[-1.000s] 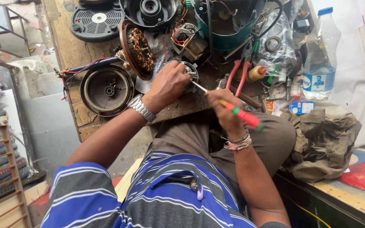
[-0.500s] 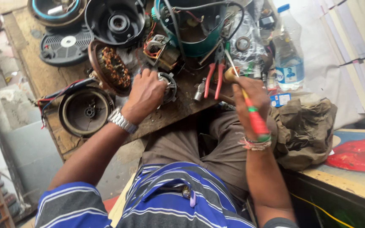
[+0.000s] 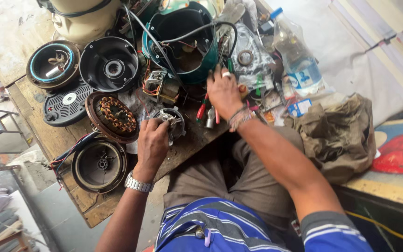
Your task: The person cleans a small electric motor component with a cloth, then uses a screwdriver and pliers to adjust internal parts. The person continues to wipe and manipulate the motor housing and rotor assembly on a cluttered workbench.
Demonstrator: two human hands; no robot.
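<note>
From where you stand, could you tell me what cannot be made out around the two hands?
Head view only:
- Small motor part: its near side hidden by the left hand.
- Right hand: palm down, hiding whatever it touches.
- Pliers: jaws covered by that hand.
- Cream housing: cut by the top edge.

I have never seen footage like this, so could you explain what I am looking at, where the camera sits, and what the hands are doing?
The camera is worn on a person's head and looks down at their own lap and a wooden workbench. No machine is at work, only two bare hands. The left hand, with a wristwatch, holds a small metal motor part. The right hand reaches among tools beside a teal motor housing; whether it grips anything is unclear. Around them lie a copper-wound stator, round black covers, red-handled pliers and a plastic bottle.
</note>
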